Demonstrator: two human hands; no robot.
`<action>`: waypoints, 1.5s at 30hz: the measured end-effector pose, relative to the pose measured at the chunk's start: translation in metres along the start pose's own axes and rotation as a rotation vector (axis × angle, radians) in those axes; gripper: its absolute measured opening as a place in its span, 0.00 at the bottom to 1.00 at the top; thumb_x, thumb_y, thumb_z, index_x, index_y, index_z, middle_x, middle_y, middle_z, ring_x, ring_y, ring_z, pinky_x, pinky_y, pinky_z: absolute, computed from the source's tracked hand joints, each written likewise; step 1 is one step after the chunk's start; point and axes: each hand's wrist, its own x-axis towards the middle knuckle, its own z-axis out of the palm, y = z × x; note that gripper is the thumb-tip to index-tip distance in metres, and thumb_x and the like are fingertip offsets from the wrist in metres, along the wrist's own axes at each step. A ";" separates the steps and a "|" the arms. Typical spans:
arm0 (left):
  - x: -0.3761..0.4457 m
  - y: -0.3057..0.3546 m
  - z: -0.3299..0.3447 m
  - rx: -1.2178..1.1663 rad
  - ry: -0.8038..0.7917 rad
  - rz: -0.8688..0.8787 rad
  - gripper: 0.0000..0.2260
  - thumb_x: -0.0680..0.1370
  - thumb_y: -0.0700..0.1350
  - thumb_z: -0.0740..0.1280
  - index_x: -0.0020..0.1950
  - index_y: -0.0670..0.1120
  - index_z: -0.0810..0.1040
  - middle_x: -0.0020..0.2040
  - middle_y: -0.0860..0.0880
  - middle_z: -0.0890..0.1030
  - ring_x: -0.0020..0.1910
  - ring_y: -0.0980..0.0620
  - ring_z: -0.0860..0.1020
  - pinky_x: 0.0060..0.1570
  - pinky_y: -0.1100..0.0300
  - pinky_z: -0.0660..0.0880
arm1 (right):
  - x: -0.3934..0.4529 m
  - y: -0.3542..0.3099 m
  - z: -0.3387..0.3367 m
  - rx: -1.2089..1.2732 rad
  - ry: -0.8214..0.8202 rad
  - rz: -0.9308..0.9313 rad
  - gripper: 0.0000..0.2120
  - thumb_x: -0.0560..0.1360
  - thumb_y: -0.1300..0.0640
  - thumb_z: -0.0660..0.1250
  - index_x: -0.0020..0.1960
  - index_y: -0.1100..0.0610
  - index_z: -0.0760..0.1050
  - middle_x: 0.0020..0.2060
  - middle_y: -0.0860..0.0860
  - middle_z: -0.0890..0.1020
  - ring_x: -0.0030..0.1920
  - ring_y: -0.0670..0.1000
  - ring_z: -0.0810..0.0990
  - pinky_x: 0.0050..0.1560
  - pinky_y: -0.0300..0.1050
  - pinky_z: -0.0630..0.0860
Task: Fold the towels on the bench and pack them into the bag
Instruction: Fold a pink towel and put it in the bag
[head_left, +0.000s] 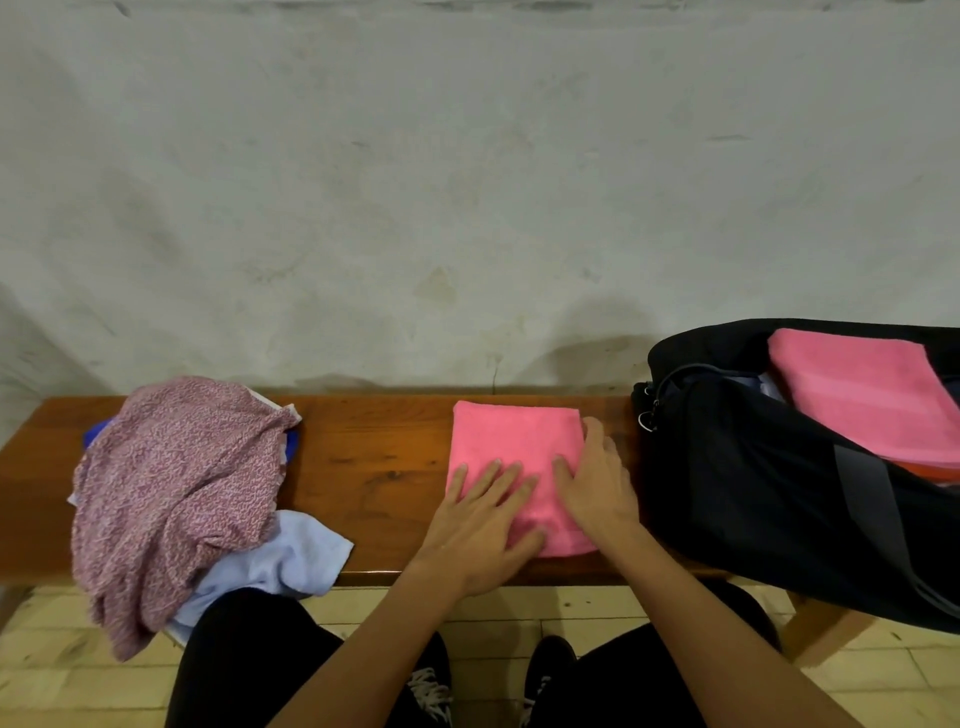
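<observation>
we see a folded pink towel (511, 457) lying flat on the wooden bench (363, 452), right of the bench's middle and reaching from near its back edge almost to its front edge. our left hand (480, 530) lies flat on the towel's front left part, fingers straight and spread, palm partly over the front edge of the bench. our right hand (597, 488) lies flat on the towel's right side, fingers straight, the thumb stretched up along the towel's right edge. neither hand grips anything; both press down with open palms.

just beside the towel, at the right end of the bench, sits a black bag (753, 483), open at the top, with another folded pink towel (867, 395) lying inside it. at the left end of the bench lies a heap of unfolded cloths: a pink patterned cloth (176, 488) on top, a pale blue towel (291, 556) under it, hanging over the front edge, and a bit of dark blue cloth (96, 431) showing at the back.
</observation>
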 end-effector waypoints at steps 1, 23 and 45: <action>0.001 -0.001 -0.001 0.000 0.010 -0.017 0.29 0.80 0.65 0.41 0.78 0.56 0.41 0.79 0.53 0.41 0.77 0.54 0.37 0.75 0.47 0.36 | -0.002 0.001 0.002 -0.027 -0.013 -0.010 0.25 0.80 0.50 0.62 0.74 0.51 0.57 0.67 0.55 0.69 0.55 0.59 0.80 0.50 0.54 0.79; 0.041 -0.030 -0.017 -0.095 0.305 -0.129 0.24 0.83 0.52 0.48 0.78 0.45 0.54 0.78 0.50 0.54 0.77 0.52 0.54 0.77 0.54 0.50 | 0.006 -0.012 0.027 -0.356 -0.113 -0.342 0.43 0.72 0.35 0.23 0.81 0.55 0.43 0.80 0.55 0.44 0.79 0.53 0.39 0.78 0.53 0.37; 0.043 -0.033 0.012 -0.182 0.355 -0.335 0.25 0.83 0.53 0.50 0.78 0.44 0.54 0.78 0.44 0.57 0.76 0.47 0.57 0.74 0.52 0.58 | -0.011 0.006 0.020 -0.259 0.081 -0.035 0.32 0.79 0.37 0.54 0.76 0.55 0.58 0.68 0.56 0.68 0.66 0.55 0.68 0.63 0.51 0.71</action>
